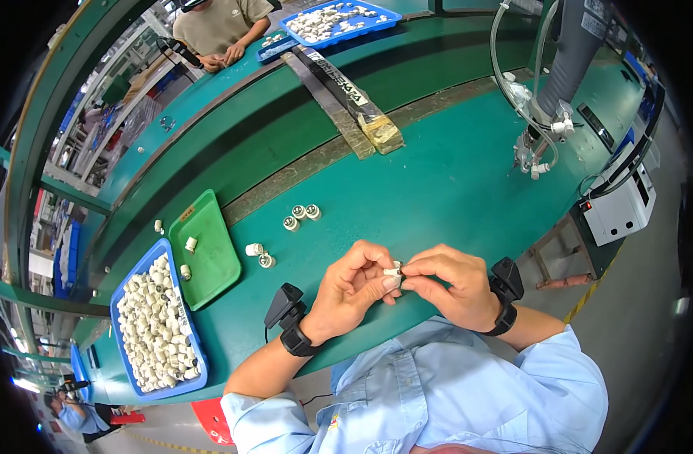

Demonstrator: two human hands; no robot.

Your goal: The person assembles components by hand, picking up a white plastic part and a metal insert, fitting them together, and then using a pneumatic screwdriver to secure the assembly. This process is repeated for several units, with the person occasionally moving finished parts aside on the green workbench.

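Note:
Near the table's front edge, my left hand [352, 290] grips a small white cylindrical part [392, 273] between thumb and curled fingers. My right hand [456, 281] meets it from the right, thumb and forefinger pinched at the part's dark end. Whether a separate small piece lies between those right fingertips is hidden. Similar white parts with dark round tops stand to the left on the green table: a group of three [298, 213] and, nearer, a pair, one upright [267, 260] and one on its side [254, 249].
A blue tray [204, 368] heaped with white parts lies at the left, against a green tray [224, 261] holding a few. Taped bars [345, 98] lie across the far ledge. A grey hanging tool [566, 72] with hoses is at the upper right. Across the table sits a person [221, 30].

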